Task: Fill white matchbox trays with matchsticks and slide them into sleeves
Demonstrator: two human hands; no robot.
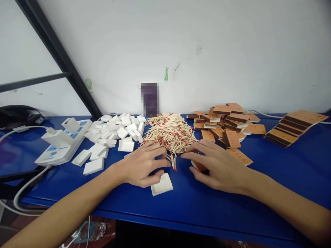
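A heap of red-tipped matches (173, 129) lies in the middle of the blue table, a few strays trailing toward me. At its near left edge is my left hand (148, 163), fingers apart and curved, with nothing seen in them. Under its thumb tip sits a white matchbox tray (162, 185); whether they touch, I cannot tell. My right hand (216, 165) spreads its fingers at the heap's near right edge. Beneath that hand a brown matchbox sleeve (198, 166) shows in part, the rest hidden by the palm and fingers.
White matchbox trays (121, 127) are piled at left beside a power strip (62, 144) with plugs and cables. Orange-brown matchbox sleeves (229, 119) are heaped at right, with a stuck-together row (294, 125) farther right. A blurred dark rectangle (150, 99) leans on the wall.
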